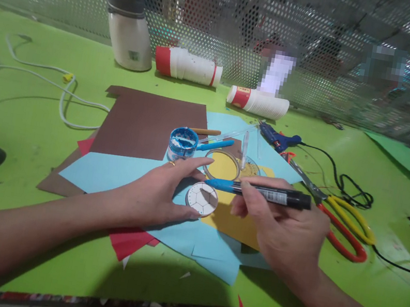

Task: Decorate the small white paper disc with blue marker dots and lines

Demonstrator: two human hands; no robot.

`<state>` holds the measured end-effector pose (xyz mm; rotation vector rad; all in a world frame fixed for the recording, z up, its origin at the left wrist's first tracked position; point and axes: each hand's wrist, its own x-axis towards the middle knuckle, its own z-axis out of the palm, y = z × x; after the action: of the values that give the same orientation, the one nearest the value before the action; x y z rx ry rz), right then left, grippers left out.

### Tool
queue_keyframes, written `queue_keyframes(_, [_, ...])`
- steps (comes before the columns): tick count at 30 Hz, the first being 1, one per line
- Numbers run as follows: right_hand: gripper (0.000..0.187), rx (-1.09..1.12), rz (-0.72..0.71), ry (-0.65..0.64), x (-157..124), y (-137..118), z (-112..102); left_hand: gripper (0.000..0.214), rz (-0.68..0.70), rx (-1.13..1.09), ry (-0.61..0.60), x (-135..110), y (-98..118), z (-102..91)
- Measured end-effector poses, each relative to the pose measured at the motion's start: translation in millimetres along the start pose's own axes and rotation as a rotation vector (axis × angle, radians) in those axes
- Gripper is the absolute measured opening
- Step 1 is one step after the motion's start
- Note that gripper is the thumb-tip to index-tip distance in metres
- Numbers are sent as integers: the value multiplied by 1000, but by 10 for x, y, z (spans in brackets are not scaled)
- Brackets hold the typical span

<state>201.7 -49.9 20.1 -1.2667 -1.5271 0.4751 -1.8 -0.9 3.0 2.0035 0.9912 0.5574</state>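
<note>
Already, lines divide the white disc (195, 205), though its panels look largely unfilled. It sits mid-worktop (152, 283), a blue-stained jar (181, 154) at its eleven o'clock; the left hand (158, 187), half open, pinches its rim, the right hand (281, 234) curled round a marker (274, 195).

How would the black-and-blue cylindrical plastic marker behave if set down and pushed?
The marker probably rolls, given its round barrel; likely stiff, looking straight in the right hand; likely light, judging by its slim body.

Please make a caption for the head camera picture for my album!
Right grip holding a blue-and-black marker, left grip steadying a lined white disc.
</note>
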Motion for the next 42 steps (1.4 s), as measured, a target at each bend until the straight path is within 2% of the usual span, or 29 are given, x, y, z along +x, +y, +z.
queue_keyframes(11, [10, -76, -23, -61, 16, 12, 17, 86, 11, 15, -11, -11, -25, -4])
queue_keyframes(36, [12, -96, 22, -97, 14, 48, 27, 84, 28, 61, 8, -4, -26, 5])
queue_keyframes(42, [12, -138, -29, -89, 33, 34, 38, 84, 36, 67, 18, 3, -32, 13])
